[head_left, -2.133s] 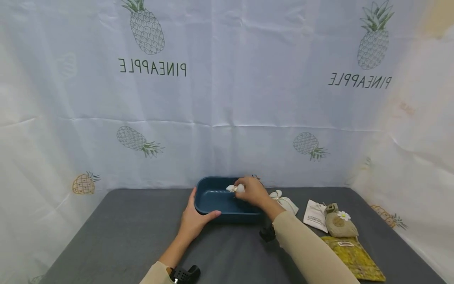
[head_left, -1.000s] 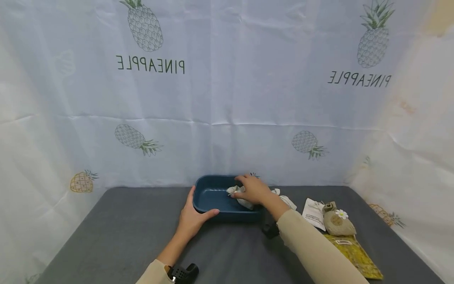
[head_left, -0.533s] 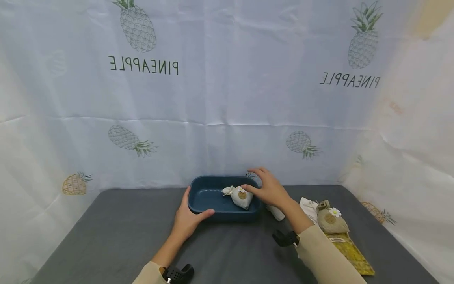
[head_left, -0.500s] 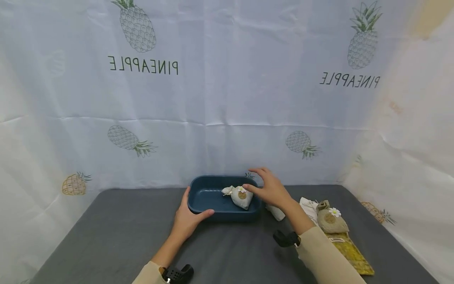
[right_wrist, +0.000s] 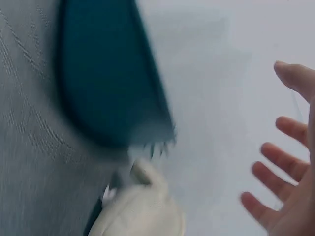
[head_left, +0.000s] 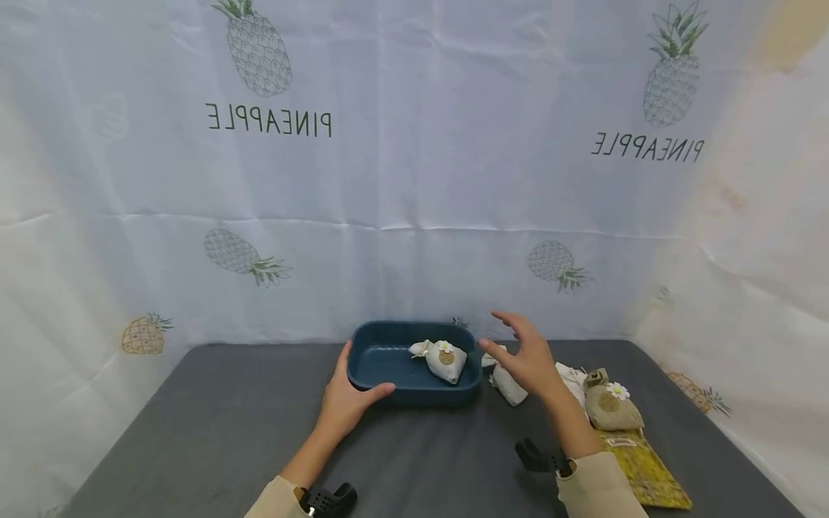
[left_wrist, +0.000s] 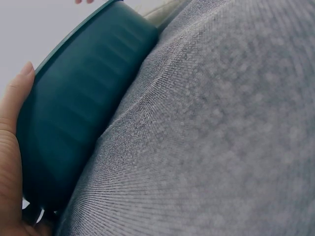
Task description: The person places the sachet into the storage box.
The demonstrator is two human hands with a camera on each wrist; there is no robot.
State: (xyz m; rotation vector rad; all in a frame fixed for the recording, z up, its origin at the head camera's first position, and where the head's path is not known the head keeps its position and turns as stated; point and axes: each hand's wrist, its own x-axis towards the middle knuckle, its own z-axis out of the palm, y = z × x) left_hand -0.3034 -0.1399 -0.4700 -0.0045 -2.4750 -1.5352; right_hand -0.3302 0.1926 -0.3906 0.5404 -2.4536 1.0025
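Left hand (head_left: pixel 346 403) grips the near-left corner of the blue tray (head_left: pixel 388 383) — thumb on the rim, fingers curled round the outer wall. One white sachet (head_left: pixel 445 360) lies inside, at the right end. Right hand (head_left: pixel 529 360) hovers beside the tray above a second white sachet (head_left: pixel 508 385) — fingers spread, holding nothing.

You are looking at a white cloth backdrop (head_left: pixel 414 180) hung straight behind the table and folding round on both sides, creased in a horizontal line about halfway up. It carries printed pineapples (head_left: pixel 257 50) in grey outline and one small yellow one (head_left: pixel 145 334) low on your left, with the word PINEAPPLE (head_left: pixel 268 121) reading mirrored, as it does again at your upper right. Below it you see a table (head_left: pixel 214 432) covered in dark grey woven fabric, lit evenly and softly, with a patch of beige wall (head_left: pixel 793 32) showing at the top right corner.
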